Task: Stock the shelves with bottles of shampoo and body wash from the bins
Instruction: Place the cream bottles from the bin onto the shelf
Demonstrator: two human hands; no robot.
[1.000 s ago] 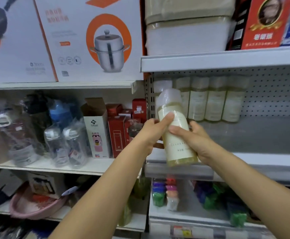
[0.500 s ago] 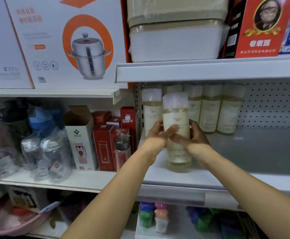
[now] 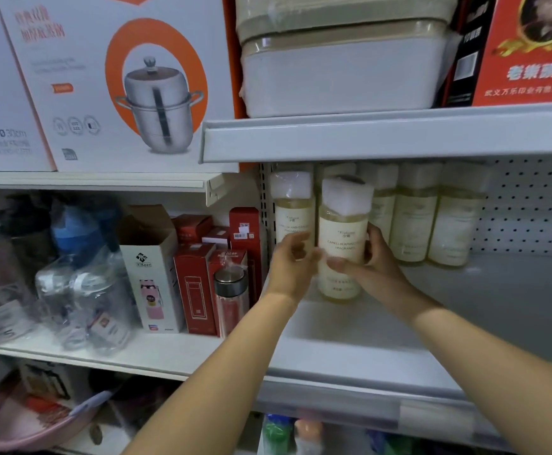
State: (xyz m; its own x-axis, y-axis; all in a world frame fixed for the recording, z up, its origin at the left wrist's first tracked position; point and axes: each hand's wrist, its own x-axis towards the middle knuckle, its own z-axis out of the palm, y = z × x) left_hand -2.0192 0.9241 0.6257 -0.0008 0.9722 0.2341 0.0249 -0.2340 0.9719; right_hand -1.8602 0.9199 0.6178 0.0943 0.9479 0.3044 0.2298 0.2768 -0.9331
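A pale yellow bottle (image 3: 343, 234) with a white cap and a cream label stands upright on the grey shelf (image 3: 485, 310). My right hand (image 3: 378, 267) grips its right side, thumb across the front. My left hand (image 3: 292, 262) is blurred, with its fingers curled against the bottle's left side. Behind it a row of several matching bottles (image 3: 416, 221) lines the pegboard back, one of them (image 3: 292, 215) at the far left.
The upper shelf edge (image 3: 383, 139) hangs just above the bottle caps. To the left stand red boxes (image 3: 196, 284), a glass flask (image 3: 230, 300) and wrapped water bottles (image 3: 81, 290). The shelf surface to the right of the hands is bare.
The bottle has moved up from the shelf's front edge and back onto the shelf, and now stands close in front of the rear row. Both hands went with it.
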